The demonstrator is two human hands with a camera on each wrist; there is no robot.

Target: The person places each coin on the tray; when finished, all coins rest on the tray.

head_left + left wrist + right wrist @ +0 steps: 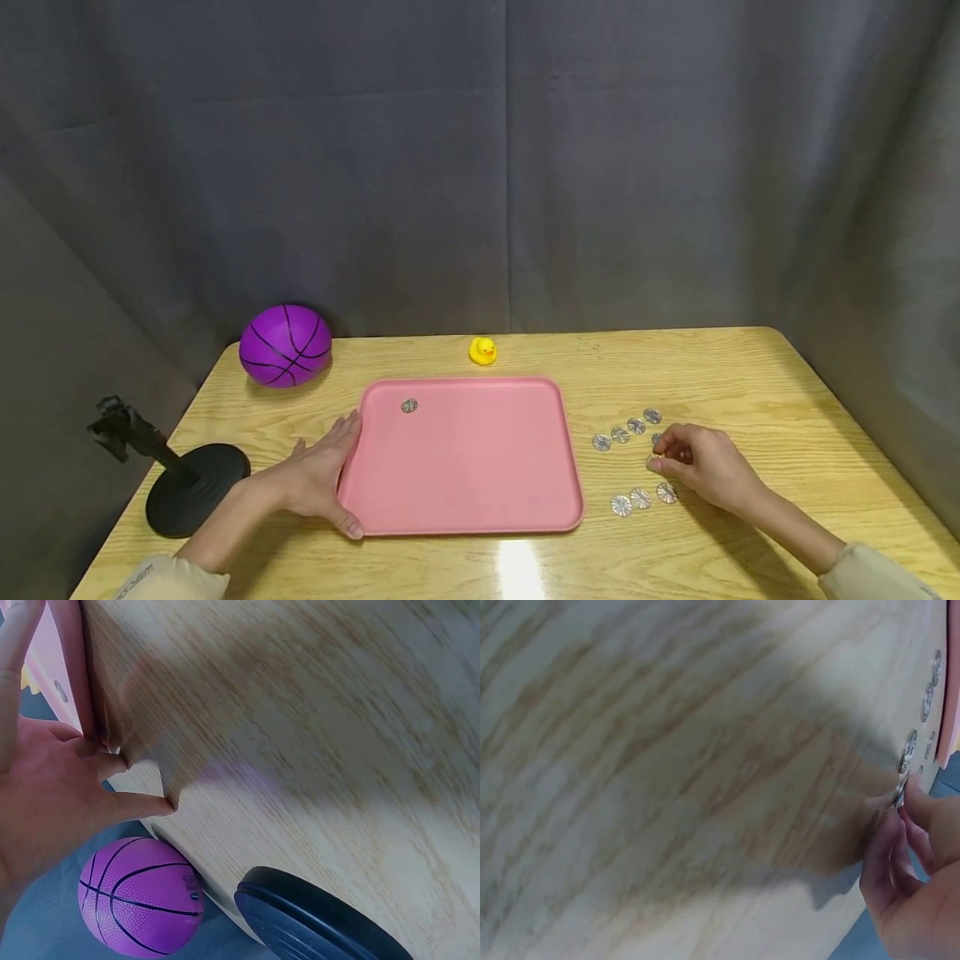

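A pink tray (465, 458) lies on the wooden table, with one silver coin (408, 406) near its far left corner. My left hand (318, 475) rests against the tray's left rim, fingers spread and thumb at the near corner. In the left wrist view, the left hand's (67, 780) fingertips reach the table beside the rim. To the right of the tray, my right hand (705, 467) pinches a coin (654, 461) between thumb and fingers, low over the table. A far row of coins (636, 426) and a near row (641, 498) lie around that hand.
A purple ball (286, 346) sits at the table's back left. Beyond the tray is a yellow rubber duck (483, 351). A black stand with a round base (198, 492) stands left of my left forearm. Grey curtains (375, 167) hang behind the table.
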